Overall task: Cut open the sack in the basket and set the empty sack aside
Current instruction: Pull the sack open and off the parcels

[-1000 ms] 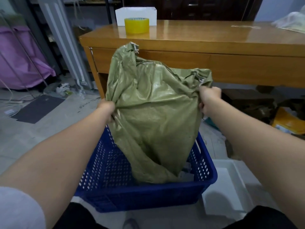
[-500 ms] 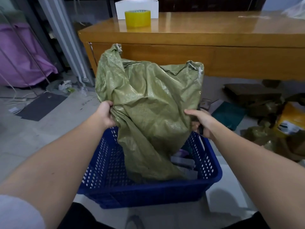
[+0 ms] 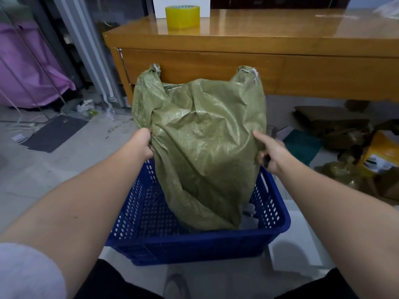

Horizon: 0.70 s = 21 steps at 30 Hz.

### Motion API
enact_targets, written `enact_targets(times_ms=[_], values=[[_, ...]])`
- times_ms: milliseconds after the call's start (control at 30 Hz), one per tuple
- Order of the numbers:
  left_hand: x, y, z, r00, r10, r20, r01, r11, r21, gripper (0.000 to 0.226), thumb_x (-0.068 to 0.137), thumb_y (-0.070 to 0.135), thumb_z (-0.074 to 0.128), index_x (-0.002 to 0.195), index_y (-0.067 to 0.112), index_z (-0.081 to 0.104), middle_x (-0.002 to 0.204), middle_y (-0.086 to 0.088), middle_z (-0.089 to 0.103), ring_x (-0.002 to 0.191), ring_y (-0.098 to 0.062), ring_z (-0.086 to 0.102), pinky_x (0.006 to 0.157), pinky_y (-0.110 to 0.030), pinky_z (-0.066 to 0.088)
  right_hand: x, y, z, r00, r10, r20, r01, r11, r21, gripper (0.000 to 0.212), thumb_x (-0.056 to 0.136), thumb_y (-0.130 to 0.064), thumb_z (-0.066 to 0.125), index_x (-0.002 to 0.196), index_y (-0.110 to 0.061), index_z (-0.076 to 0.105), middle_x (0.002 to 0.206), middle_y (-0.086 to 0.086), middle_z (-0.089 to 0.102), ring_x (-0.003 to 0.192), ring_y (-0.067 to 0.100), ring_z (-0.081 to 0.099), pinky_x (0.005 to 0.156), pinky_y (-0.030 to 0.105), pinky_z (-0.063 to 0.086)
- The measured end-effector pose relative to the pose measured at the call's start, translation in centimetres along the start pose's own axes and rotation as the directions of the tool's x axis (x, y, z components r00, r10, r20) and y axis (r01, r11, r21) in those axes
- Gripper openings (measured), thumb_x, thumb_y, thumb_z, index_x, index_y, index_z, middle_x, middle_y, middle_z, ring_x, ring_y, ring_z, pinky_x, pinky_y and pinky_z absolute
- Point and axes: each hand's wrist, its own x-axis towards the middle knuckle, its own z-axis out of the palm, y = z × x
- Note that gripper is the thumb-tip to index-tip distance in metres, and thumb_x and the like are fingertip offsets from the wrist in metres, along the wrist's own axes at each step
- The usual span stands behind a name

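One green woven sack (image 3: 200, 147) stands upright with its lower end inside one blue perforated basket (image 3: 194, 240); its upper part rises well above the basket rim, slack and creased. Two stitched corners stick up at the top of the sack, one on each side, each with white thread ends showing.

My left hand (image 3: 141, 143) grips the sack's left edge, fingers curled shut on a bunch of the fabric, forearm stretched forward and slightly upward from my body. My right hand (image 3: 269, 152) is at the sack's right edge, thumb laid along the fabric and fingers curled behind it; a small dark object sits inside that closed hand, and I cannot tell what it is. Both arms are extended, roughly level with each other, one on either side of the sack.

Inside the basket, to the right of the sack's base, some pale items (image 3: 249, 216) are partly visible; count cannot be told.

Beyond the sack stands one wooden counter (image 3: 280, 46), carrying one roll of yellow tape (image 3: 182, 16) and one white box (image 3: 181, 3) just behind the roll. On the floor to the right of the basket lie cardboard pieces (image 3: 332, 121) and a yellow carton (image 3: 382, 154). Far left of the sack hangs purple fabric (image 3: 28, 72).
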Motion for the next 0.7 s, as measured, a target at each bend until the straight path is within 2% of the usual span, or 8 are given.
enact_targets(times_ms=[100,200,233,333,467,533,600,700], values=[[-0.1,0.4,0.6,0.996,0.011,0.093,0.0,0.993,-0.116,0.028,0.105,0.021,0.039,0.097,0.005,0.061,0.118,-0.01,0.063,0.119,-0.029,0.058,0.097,-0.052,0.044,0.5,3.2,-0.8,0.99,0.126,0.058,-0.12,0.987,-0.107,0.045,0.082,-0.029,0.074,0.121,-0.012,0.057,0.079,0.001,0.065,0.032,0.004,0.04,0.03,0.014,0.033],[0.9,0.7,-0.3,0.997,0.044,0.063,-0.04,0.997,-0.065,0.029,0.098,0.031,0.056,0.115,0.008,0.057,0.124,-0.013,0.063,0.11,-0.029,0.061,0.088,-0.051,0.052,0.9,2.7,1.3,0.994,0.105,-0.013,-0.105,0.994,-0.01,0.019,0.094,-0.021,0.061,0.111,-0.015,0.056,0.07,0.0,0.055,0.03,0.004,0.036,0.03,0.014,0.032],[0.9,0.6,-0.9,0.997,0.076,-0.008,-0.075,0.996,0.044,0.049,0.091,0.037,0.064,0.128,0.01,0.049,0.127,-0.01,0.061,0.11,-0.028,0.061,0.085,-0.051,0.055,0.9,1.9,2.0,0.995,0.092,-0.044,-0.089,0.994,0.057,0.006,0.096,-0.018,0.057,0.101,-0.014,0.057,0.067,-0.001,0.051,0.029,0.004,0.034,0.03,0.013,0.031],[1.6,-1.7,-2.5,0.985,0.095,-0.144,-0.052,0.959,0.278,0.094,0.068,0.052,0.073,0.144,0.02,0.028,0.126,-0.004,0.053,0.114,-0.029,0.056,0.093,-0.047,0.049,1.0,-0.1,3.1,0.992,0.086,-0.097,-0.05,0.944,0.325,0.017,0.097,-0.01,0.049,0.081,-0.015,0.052,0.065,-0.001,0.047,0.022,0.004,0.031,0.028,0.011,0.027],[1.9,-3.6,-2.6,0.933,0.255,-0.254,-0.168,0.933,0.319,0.061,0.085,0.017,0.052,0.141,0.009,0.028,0.13,-0.013,0.055,0.109,-0.033,0.058,0.092,-0.045,0.052,0.3,-0.4,3.0,0.966,0.108,-0.235,-0.036,0.956,0.291,0.013,0.094,-0.012,0.05,0.081,-0.015,0.05,0.064,0.0,0.045,0.024,0.006,0.029,0.032,0.01,0.028],[1.2,-2.1,-2.7,0.761,0.431,-0.484,-0.312,0.898,0.309,0.028,0.091,0.009,0.041,0.118,0.012,0.037,0.127,-0.016,0.056,0.107,-0.033,0.058,0.091,-0.038,0.049,-0.2,-0.6,2.8,0.96,0.062,-0.275,0.028,0.95,0.312,0.007,0.092,-0.016,0.052,0.085,-0.015,0.051,0.069,0.0,0.048,0.035,0.007,0.03,0.034,0.013,0.028],[0.4,-0.2,-3.0,0.64,0.538,-0.548,-0.413,0.843,0.346,0.015,0.094,0.008,0.035,0.104,0.017,0.031,0.113,-0.015,0.057,0.098,-0.032,0.058,0.079,-0.035,0.043,-0.4,-1.5,2.5,0.971,0.006,-0.241,0.096,0.907,0.411,0.004,0.09,-0.018,0.052,0.091,-0.016,0.055,0.076,-0.001,0.053,0.039,0.007,0.029,0.034,0.015,0.028],[0.6,0.5,-3.6,0.695,0.543,-0.471,-0.352,0.828,0.436,0.018,0.097,0.018,0.042,0.111,0.018,0.03,0.107,-0.011,0.053,0.107,-0.033,0.059,0.085,-0.037,0.044,-0.5,-2.1,2.5,0.971,-0.015,-0.237,0.093,0.941,0.324,0.017,0.09,-0.018,0.053,0.106,-0.017,0.056,0.082,0.001,0.055,0.042,0.008,0.033,0.034,0.013,0.031]])
